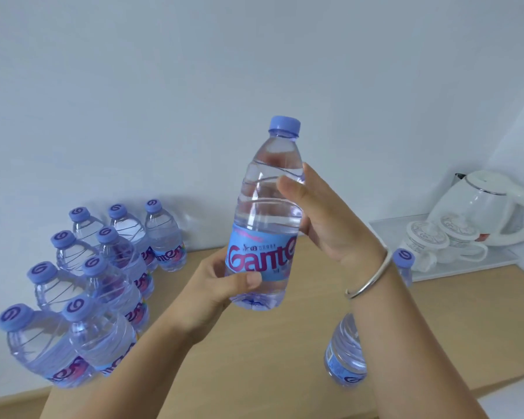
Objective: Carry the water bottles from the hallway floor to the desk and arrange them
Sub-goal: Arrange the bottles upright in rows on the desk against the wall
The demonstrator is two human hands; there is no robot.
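A clear water bottle (266, 219) with a purple cap and a blue label is held upright in the air above the wooden desk (273, 343). My left hand (215, 285) grips its lower part at the label. My right hand (324, 219) holds its upper body, thumb across the front; a silver bangle is on that wrist. Several matching bottles (103, 282) stand in two rows on the desk's left side against the wall. One more bottle (348, 355) stands on the desk at the right, partly hidden behind my right forearm.
A white tray (502, 261) at the back right carries a white electric kettle (484, 207) and two lidded cups (442, 240). A white wall runs behind the desk. The desk's front edge is at the bottom right.
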